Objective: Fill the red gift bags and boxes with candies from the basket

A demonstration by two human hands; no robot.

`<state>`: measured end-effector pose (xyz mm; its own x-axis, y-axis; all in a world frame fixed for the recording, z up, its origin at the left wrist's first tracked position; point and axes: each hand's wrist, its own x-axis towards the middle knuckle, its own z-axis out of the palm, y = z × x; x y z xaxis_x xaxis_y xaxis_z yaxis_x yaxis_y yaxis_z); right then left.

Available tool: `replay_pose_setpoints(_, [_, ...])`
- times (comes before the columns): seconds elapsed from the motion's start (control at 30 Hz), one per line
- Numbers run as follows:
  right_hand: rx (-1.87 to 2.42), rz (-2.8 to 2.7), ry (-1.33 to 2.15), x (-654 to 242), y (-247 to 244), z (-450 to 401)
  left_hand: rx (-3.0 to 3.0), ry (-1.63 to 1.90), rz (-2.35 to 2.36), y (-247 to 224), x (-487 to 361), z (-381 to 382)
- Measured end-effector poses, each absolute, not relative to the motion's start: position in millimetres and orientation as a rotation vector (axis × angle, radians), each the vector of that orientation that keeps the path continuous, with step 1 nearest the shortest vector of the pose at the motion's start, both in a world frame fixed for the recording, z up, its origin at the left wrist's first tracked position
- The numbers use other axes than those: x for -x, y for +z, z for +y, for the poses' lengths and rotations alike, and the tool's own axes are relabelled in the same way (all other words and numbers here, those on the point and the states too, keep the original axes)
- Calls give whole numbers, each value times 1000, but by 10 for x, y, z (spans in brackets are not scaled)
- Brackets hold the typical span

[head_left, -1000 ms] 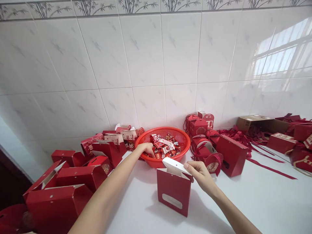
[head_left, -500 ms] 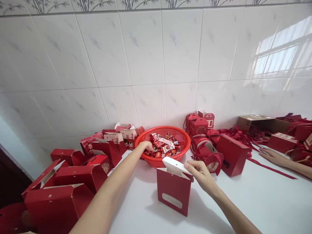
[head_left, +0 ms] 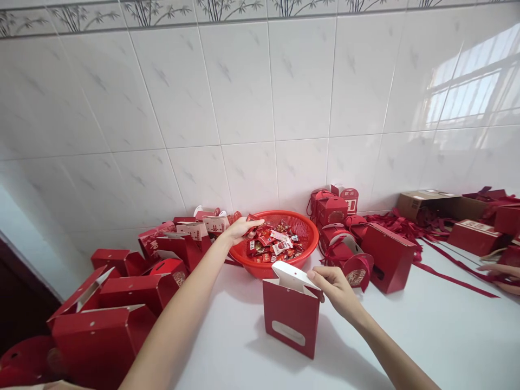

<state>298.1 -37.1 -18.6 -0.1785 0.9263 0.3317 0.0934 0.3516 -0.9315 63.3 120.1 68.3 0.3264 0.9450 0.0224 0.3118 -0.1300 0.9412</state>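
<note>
My left hand [head_left: 239,230] is over the left rim of a red plastic basket [head_left: 312,244]. Its fingers are closed on red-wrapped candy, partly hidden by the hand. Many wrapped candies [head_left: 280,246] lie heaped in the basket. In front of it a red gift box [head_left: 290,311] stands upright on the white table, its top open and its white-lined flap raised. My right hand [head_left: 335,290] pinches the box at the upper right edge, thumb on the flap.
Open red boxes [head_left: 101,341] crowd the left side. Closed boxes [head_left: 333,211] and a tall red box [head_left: 388,257] stand right of the basket. Further right are red ribbons [head_left: 396,225], a cardboard carton [head_left: 439,206] and another person's hand [head_left: 504,276]. A tiled wall [head_left: 244,108] rises behind.
My left hand has lifted out of the candy heap toward the basket's left rim, with candy in its fingers. My right hand keeps hold of the box. The other person's hand has shifted right.
</note>
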Motion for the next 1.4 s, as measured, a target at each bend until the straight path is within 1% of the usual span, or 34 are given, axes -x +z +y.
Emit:
replay_pose_setpoints(0.17, [936,-1447,940,-3027,-112,-408,-1600,953,888,795,-765,848])
replay_pose_setpoints(0.3, [939,-1356,797,-3089,-76,-407,-1830,1011,763,895,-912,571])
replay_pose_setpoints(0.43, [966,-1321,732,-3117,-69,-392,-2149,947,633,977,-1058,298])
replay_pose_setpoints(0.53, [986,-1320,744,-3120,-75,-379,-2280,804,504,988,-1112,174])
replay_pose_setpoints(0.6, [994,-1335,769,-3120,-82,-370,-2368,710,500,975,-1118,153])
replay_pose_setpoints(0.77, [1003,-1346,784,-3122,-96,-359,-2490,536,654,928,-1099,205])
replay_pose_setpoints(1.03, [986,-1358,790,-3116,-92,-356,-2553,459,693,956,-1052,248])
replay_pose_setpoints(1.2, [992,-1362,798,-3117,-95,-357,-2582,500,631,961,-995,295])
replay_pose_setpoints(1.4, [1006,-1361,788,-3121,-93,-350,-2516,722,564,955,-1025,241])
